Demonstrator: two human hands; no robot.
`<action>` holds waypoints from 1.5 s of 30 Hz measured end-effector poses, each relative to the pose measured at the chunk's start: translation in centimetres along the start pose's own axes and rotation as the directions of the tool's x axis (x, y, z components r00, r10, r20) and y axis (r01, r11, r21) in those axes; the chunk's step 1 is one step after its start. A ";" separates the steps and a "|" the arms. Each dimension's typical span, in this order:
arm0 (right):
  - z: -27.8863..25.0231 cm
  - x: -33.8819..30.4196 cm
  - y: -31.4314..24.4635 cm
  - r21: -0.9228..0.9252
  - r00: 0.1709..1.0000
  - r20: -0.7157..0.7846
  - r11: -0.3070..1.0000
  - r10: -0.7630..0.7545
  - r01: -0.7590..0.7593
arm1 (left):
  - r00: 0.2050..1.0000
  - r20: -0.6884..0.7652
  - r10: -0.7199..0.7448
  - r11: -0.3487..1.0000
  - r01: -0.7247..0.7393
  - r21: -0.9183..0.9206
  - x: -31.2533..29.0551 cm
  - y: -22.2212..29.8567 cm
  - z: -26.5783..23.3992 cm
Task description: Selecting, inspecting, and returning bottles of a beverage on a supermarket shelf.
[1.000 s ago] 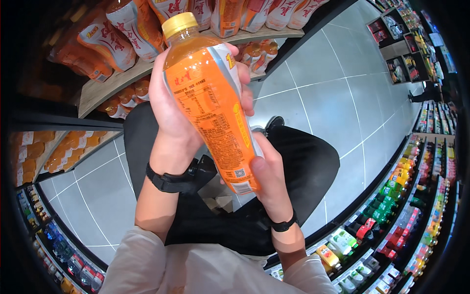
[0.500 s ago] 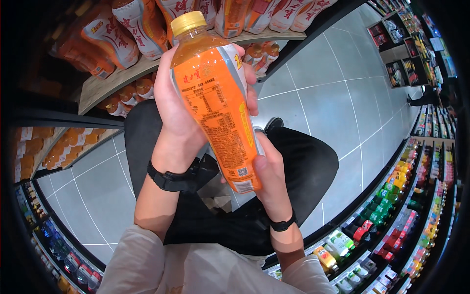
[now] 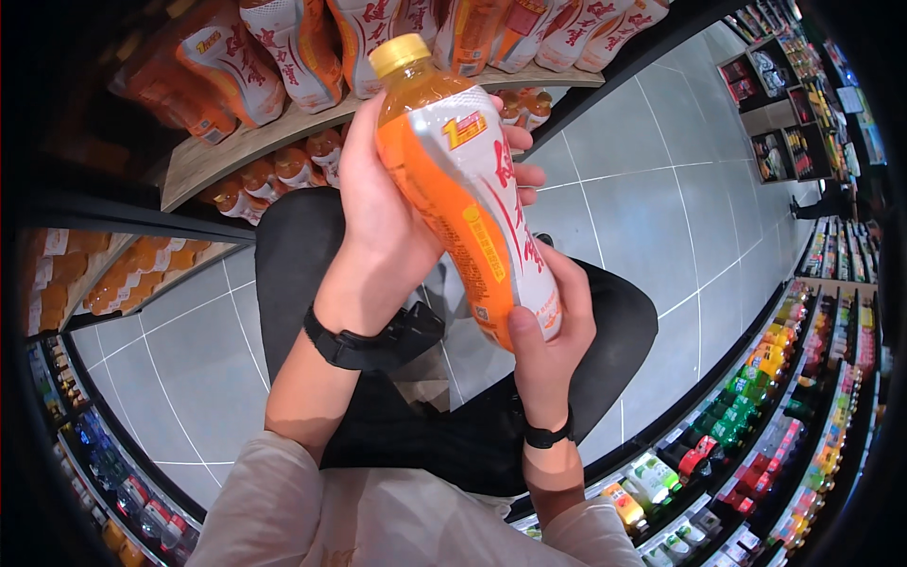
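A large drink bottle [image 3: 472, 208] with a yellow cap and an orange and white label is held in both my hands, above my bent knees. It tilts, cap toward the far left and base toward me. My left hand [image 3: 387, 198] wraps around its upper part from the left and behind, fingertips showing past the right side. Round the base closes my right hand [image 3: 557, 331], its thumb on the front of the label. Part of the white label side with red characters now faces up.
Ahead, a wooden shelf [image 3: 194, 175] carries a row of similar orange bottles [image 3: 293, 57], with smaller bottles [image 3: 260, 180] below. Grey floor tiles [image 3: 652, 208] stretch to the right. Shelves of colourful drinks [image 3: 727, 416] curve along the right; more bottles [image 3: 123, 491] stand at lower left.
The bottle has turned about its long axis, bringing the white front of the label into view in place of the orange text panel. Both hands and the bottle have shifted slightly right.
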State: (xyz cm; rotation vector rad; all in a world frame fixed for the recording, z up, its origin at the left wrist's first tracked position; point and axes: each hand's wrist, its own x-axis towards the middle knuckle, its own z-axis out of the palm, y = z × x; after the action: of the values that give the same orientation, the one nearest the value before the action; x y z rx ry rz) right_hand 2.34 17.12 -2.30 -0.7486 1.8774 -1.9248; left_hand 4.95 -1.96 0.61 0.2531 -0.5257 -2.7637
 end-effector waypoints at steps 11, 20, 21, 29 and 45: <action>0.3 0.2 -0.1 -0.122 0.985 -0.069 0.981 -0.161 0.152 | 0.994 -0.100 0.038 0.990 -0.051 -0.130 -0.1 0.0 -0.4; -0.8 -0.1 -0.8 0.284 0.954 0.126 0.911 0.273 -0.298 | 0.970 0.229 0.077 0.992 -0.052 -0.112 0.1 -0.4 -1.1; -0.9 -0.3 -0.3 0.125 0.993 0.018 0.985 0.117 -0.118 | 0.983 0.170 0.068 0.994 -0.051 -0.099 0.1 -0.4 -1.1; -0.5 -0.6 0.1 -0.385 0.889 -0.071 0.835 -0.452 0.393 | 0.999 -0.039 -0.008 0.963 -0.003 -0.270 0.5 -1.3 -1.3; -0.8 0.1 -0.4 0.155 0.993 0.069 0.982 0.094 -0.103 | 0.992 0.104 0.066 0.976 -0.042 -0.215 -0.1 0.1 -0.9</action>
State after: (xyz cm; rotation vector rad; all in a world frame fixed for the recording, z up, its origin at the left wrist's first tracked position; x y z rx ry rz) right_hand 1.81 17.76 -1.91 -0.6457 1.6697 -1.9394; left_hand 5.27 -2.26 -0.15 0.0349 -0.2552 -2.7630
